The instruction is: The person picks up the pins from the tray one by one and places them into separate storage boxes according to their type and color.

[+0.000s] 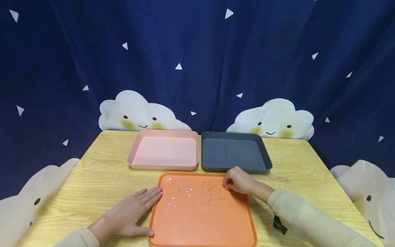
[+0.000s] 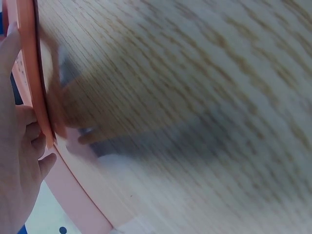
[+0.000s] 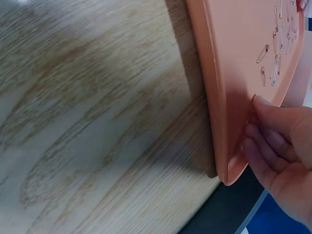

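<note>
Several gold and silver safety pins (image 1: 189,198) lie scattered over the upper part of an orange tray (image 1: 203,230). At the tray's upper right corner my right hand (image 1: 239,180) pinches a gold safety pin (image 3: 252,108) between thumb and fingers, low over the surface; most of that pin is hidden by the fingertips. My left hand (image 1: 131,211) rests at the tray's left rim, its fingers extended over the edge and the thumb (image 1: 143,231) lower down on the same side. In the left wrist view, the fingers lie along the orange rim (image 2: 36,83).
Behind the orange tray stand a pink tray (image 1: 166,151) on the left and a dark grey tray (image 1: 229,161) on the right, with tiny gold bits (image 1: 229,154) in the grey one. All are on a wooden table (image 1: 102,171) before a blue curtain (image 1: 197,51).
</note>
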Demonstrator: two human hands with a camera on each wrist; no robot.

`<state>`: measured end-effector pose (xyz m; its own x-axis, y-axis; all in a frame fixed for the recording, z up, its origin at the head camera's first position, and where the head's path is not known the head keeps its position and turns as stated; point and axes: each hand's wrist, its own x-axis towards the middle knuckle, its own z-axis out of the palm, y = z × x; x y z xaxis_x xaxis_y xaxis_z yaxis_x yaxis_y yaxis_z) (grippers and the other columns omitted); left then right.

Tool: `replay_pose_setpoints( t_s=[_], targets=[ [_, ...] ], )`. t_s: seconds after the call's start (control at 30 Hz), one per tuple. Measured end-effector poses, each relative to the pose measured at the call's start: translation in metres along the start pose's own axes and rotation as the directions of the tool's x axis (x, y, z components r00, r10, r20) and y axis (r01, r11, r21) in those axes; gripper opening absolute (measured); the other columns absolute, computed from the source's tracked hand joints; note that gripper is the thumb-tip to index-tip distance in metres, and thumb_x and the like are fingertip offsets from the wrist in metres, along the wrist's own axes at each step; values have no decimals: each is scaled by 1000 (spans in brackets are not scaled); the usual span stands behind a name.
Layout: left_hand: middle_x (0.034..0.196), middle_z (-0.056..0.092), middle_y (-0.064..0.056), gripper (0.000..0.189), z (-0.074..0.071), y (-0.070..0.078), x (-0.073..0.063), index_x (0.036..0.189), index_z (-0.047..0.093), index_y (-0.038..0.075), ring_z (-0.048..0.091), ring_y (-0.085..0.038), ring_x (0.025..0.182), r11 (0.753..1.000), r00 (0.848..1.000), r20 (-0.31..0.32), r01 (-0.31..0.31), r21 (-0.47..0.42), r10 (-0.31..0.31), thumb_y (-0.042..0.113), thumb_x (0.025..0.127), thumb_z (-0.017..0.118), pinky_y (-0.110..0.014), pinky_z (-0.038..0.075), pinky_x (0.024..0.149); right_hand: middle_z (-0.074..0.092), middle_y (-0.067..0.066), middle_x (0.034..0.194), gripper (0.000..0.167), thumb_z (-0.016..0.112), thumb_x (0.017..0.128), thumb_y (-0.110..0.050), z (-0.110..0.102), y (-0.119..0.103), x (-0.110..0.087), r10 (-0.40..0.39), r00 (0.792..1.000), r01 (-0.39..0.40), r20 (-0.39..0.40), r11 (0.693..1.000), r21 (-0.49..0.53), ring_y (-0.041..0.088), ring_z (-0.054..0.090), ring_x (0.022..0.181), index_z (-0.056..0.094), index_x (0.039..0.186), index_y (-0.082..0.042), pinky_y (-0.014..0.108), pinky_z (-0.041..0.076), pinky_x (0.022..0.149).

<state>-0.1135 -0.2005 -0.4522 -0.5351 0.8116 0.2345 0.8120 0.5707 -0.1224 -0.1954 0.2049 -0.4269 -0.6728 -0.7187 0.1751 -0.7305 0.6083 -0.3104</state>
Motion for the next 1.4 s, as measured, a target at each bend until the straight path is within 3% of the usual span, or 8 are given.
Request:
replay_pose_setpoints(
  t_s=[0.3, 0.5, 0.77, 0.87, 1.03, 1.1, 1.2, 1.4],
  targets=[
    [144, 51, -16, 100, 0, 0, 0, 139, 46, -1, 53, -27, 130, 1000, 1000, -15, -15, 1, 15, 78, 78, 50, -14, -13, 119, 65, -7, 61, 17, 79, 69, -1, -3, -3, 0, 24, 999, -21, 44, 999, -47, -4, 48, 57, 67, 64, -12, 10, 41, 54],
    [144, 51, -16, 100, 1, -1, -1, 139, 46, -1, 52, -28, 131, 1000, 1000, -8, -11, -7, 11, 78, 79, 49, -13, -14, 119, 63, -7, 61, 18, 79, 69, 0, -4, -3, -1, 47, 995, -42, 88, 998, -57, -4, 46, 58, 67, 64, -12, 11, 40, 54],
    [145, 50, -15, 99, 3, -1, -2, 140, 45, -1, 52, -27, 131, 1000, 1000, -15, -11, -5, 11, 77, 80, 49, -13, -12, 120, 54, -7, 61, 20, 68, 75, 2, -4, -5, 1, 3, 986, 16, 169, 994, -111, -1, 40, 58, 59, 64, -13, 13, 35, 54],
    [145, 50, -15, 98, 3, -1, -2, 140, 45, -1, 51, -27, 132, 1000, 1000, -10, -7, -6, 7, 77, 80, 49, -13, -12, 119, 51, -7, 60, 20, 64, 78, 0, -3, -5, 1, 13, 985, -2, 175, 998, -61, -1, 38, 57, 57, 66, -14, 12, 33, 54],
    [145, 49, -15, 98, 1, 0, -2, 140, 44, -1, 51, -27, 132, 1000, 1000, -1, -2, -13, 2, 76, 80, 50, -12, -13, 119, 54, -5, 63, 15, 64, 83, -1, -2, -3, -1, 93, 981, -115, 171, 986, 122, -3, 39, 58, 59, 72, -10, 13, 36, 55],
    [145, 50, -15, 98, 1, 0, -2, 140, 44, -1, 51, -27, 132, 1000, 1000, -2, -1, -15, 1, 76, 80, 50, -12, -13, 119, 58, -3, 65, 10, 66, 83, 0, -2, -2, -2, 139, 974, -174, 179, 966, 194, -4, 42, 59, 61, 77, -7, 13, 39, 55],
    [145, 50, -15, 98, 0, 0, -2, 140, 45, -1, 52, -26, 131, 1000, 1000, -10, -6, -8, 6, 76, 80, 50, -13, -12, 119, 62, 3, 67, 5, 67, 83, 2, -1, -1, -2, 209, 955, -268, 210, 911, 313, -3, 47, 58, 64, 85, -1, 13, 43, 54],
    [145, 50, -15, 98, 2, -1, -1, 140, 45, -1, 52, -26, 132, 1000, 1000, -20, -11, 1, 11, 77, 80, 50, -14, -11, 120, 67, 13, 73, 14, 61, 81, 10, -2, 0, 0, 298, 896, -439, 331, 710, 550, 4, 55, 61, 66, 94, 13, 18, 51, 56]
  ],
)
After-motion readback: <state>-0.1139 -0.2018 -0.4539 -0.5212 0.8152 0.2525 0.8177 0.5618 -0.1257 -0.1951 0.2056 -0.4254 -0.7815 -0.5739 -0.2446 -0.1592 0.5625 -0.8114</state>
